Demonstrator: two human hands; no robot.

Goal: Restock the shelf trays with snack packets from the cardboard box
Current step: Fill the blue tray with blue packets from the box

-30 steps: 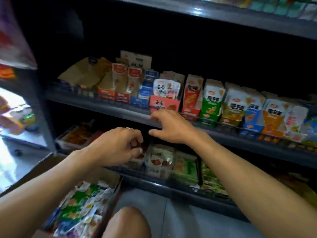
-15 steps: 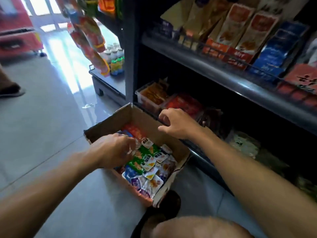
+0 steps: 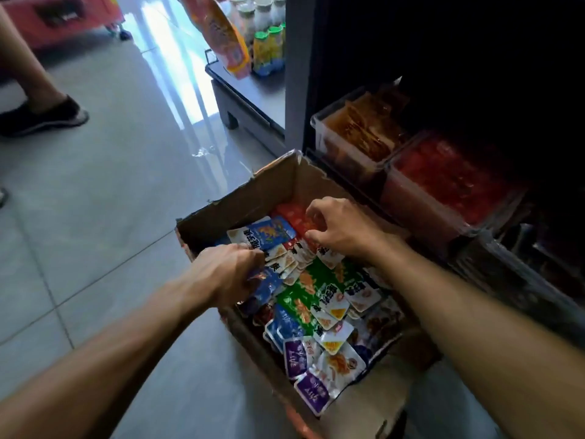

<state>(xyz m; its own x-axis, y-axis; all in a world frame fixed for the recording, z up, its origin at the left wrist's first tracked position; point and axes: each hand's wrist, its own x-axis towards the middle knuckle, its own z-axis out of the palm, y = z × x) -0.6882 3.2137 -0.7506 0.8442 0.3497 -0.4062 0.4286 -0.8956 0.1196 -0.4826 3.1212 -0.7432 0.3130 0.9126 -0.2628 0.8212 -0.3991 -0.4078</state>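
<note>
Box [image 3: 253, 191]: open cardboard, on the grey tiled floor [image 3: 95, 185], its far corner just beside the bottom shelf. Contents: a loose heap of small snack packets [image 3: 319, 299] in blue, green, red, purple and white, lying flat and overlapping, filling the box to well below the rim.

Left hand [image 3: 228, 274]: inside the box at its left wall, fingers curled down into the heap around blue packets [image 3: 264, 282]; how many it holds cannot be told.

Right hand [image 3: 340, 228]: over the far end of the box, above the red packets [image 3: 294, 218]. Fingers bent, thumb and forefinger apart; whether they have hold of a packet cannot be told.

Left tray [image 3: 323, 134]: clear plastic, on the bottom shelf, holding brown-orange packets stood on edge.

Right tray [image 3: 411, 191]: clear plastic, touching the first on its right, filled with red packets.

Further trays to the right: dark, contents not legible.

Low stand [image 3: 240, 99]: beyond the shelf end, carrying bottles [image 3: 266, 52] with green caps and white caps; an orange bag [image 3: 228, 42] hangs in front of them.

Also present: another person's leg and dark shoe [image 3: 44, 115], upper left.
</note>
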